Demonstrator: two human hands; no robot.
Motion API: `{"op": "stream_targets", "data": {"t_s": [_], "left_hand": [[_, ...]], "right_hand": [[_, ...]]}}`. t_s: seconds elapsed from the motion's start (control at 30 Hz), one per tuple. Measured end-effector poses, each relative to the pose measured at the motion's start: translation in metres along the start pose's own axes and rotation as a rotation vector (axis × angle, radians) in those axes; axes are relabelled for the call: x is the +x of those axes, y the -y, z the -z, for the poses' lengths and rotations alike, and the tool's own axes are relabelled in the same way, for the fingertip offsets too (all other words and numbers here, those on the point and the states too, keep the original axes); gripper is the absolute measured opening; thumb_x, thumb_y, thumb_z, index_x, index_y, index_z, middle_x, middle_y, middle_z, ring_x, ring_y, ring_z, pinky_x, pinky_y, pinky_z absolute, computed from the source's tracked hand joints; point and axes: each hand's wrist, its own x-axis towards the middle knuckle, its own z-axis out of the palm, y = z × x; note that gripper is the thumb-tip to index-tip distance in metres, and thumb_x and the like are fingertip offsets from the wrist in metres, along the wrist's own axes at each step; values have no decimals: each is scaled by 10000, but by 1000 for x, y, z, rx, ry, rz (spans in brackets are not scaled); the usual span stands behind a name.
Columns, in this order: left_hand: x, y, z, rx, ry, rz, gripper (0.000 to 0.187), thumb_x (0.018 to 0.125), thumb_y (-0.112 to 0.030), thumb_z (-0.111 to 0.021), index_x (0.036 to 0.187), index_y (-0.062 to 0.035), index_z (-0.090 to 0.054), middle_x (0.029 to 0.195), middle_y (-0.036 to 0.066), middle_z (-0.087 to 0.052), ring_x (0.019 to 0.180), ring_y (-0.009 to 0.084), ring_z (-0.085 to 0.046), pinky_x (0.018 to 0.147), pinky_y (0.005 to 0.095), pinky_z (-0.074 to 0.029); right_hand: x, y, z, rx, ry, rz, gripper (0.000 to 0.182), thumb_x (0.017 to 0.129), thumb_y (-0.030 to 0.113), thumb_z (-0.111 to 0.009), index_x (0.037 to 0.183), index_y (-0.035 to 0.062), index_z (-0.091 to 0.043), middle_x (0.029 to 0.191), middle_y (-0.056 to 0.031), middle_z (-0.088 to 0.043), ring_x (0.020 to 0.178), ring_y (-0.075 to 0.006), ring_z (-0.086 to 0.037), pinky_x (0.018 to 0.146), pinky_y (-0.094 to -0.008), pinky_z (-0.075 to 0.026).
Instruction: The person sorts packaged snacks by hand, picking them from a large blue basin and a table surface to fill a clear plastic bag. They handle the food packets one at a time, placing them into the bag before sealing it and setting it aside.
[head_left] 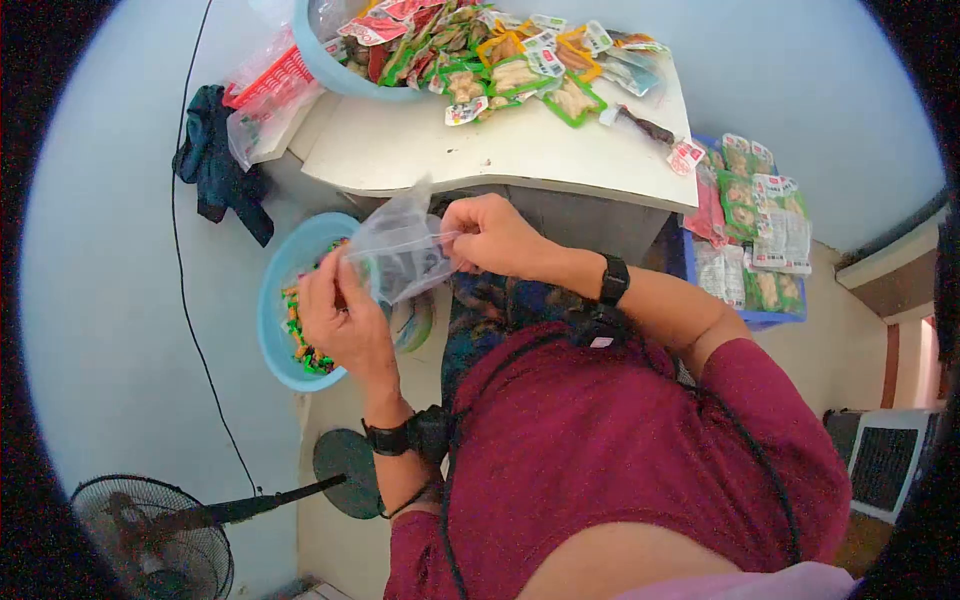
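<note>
A clear plastic bag [395, 247] is stretched between my two hands, above the floor and in front of the white table. My left hand [345, 318] pinches one side of its edge. On the opposite side, my right hand [488, 235] grips the bag with curled fingers. The bag looks see-through, with nothing visible inside. Just beyond and below my left hand stands a light blue basin [275, 345] holding many small, colourful wrapped pieces; my hand and the bag cover part of it.
The white table [400, 150] carries a second blue basin [335, 75] and piled food packets [510, 75]. A blue crate [765, 318] of packets stands right. A red basket [270, 75], dark cloth [220, 160], standing fan [150, 540] and hanging cable [185, 300] lie left.
</note>
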Motion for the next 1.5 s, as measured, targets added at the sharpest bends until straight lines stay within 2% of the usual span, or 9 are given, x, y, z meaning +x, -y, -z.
{"op": "stream_targets", "data": {"t_s": [0.13, 0.27, 0.33, 0.43, 0.73, 1.13, 1.33, 1.43, 1.5], "left_hand": [[8, -19, -8, 184, 5, -381, 166, 826, -35, -642, 983, -48, -694, 849, 129, -641, 731, 265, -606, 656, 360, -492], [-6, -28, -19, 149, 98, -484, 176, 803, -25, -655, 972, -54, -695, 809, 118, -626, 714, 272, -601, 634, 352, -490], [-12, -17, -17, 96, 67, -470, 166, 799, -30, -666, 961, -54, -695, 773, 112, -613, 693, 265, -599, 612, 337, -483], [7, -26, -16, -23, 228, -222, 141, 816, -58, -680, 956, -41, -693, 760, 83, -625, 666, 197, -604, 592, 301, -477], [28, -19, -3, -572, 225, 401, 148, 854, -71, -663, 968, 18, -692, 773, 13, -651, 638, 59, -572, 567, 203, -464], [29, -14, 0, -656, 159, 400, 175, 870, -70, -650, 1023, 13, -676, 794, 45, -669, 660, 95, -613, 608, 219, -493], [30, -21, 2, -659, 102, 394, 132, 875, -28, -626, 981, 29, -679, 811, 24, -662, 667, 67, -590, 573, 212, -500], [28, -22, -1, -536, 84, 324, 119, 855, -15, -634, 959, 16, -681, 797, 39, -664, 648, 86, -596, 588, 225, -489], [24, -23, -4, -371, 78, 117, 126, 833, -5, -639, 951, 0, -681, 770, 58, -651, 636, 112, -602, 585, 238, -477]], "right_hand": [[-1, 12, -1, 22, -15, -8, 57, 822, 57, -585, 841, 8, -607, 698, -39, -614, 608, -97, -603, 533, -243, -497], [0, 12, 4, 93, -81, 11, 117, 860, 124, -611, 873, 8, -609, 697, -50, -619, 609, -113, -612, 528, -252, -500], [2, 13, 10, 102, -163, -5, 137, 885, 137, -600, 889, 0, -611, 703, -56, -630, 616, -131, -628, 542, -259, -509], [7, 6, 22, 19, -261, 163, 147, 861, 122, -586, 833, -15, -630, 713, -71, -652, 598, -152, -647, 553, -282, -508], [14, 28, 29, -222, -467, 432, 120, 847, 121, -657, 898, 12, -649, 701, -56, -651, 624, -117, -614, 579, -266, -487], [6, 37, 29, -411, -552, 550, 110, 819, 110, -689, 898, 41, -657, 741, -95, -657, 641, -158, -634, 598, -287, -501], [0, 41, 25, -426, -542, 561, 265, 793, 123, -719, 1029, 47, -623, 852, -89, -664, 634, -159, -633, 605, -283, -514], [-6, 51, 19, -544, -514, 557, 401, 771, 156, -736, 1127, 58, -578, 956, -107, -649, 663, -220, -646, 628, -312, -529], [-6, 51, 17, -688, -497, 672, 448, 763, 184, -739, 1156, 63, -560, 1003, -122, -634, 702, -271, -650, 651, -344, -534]]}}
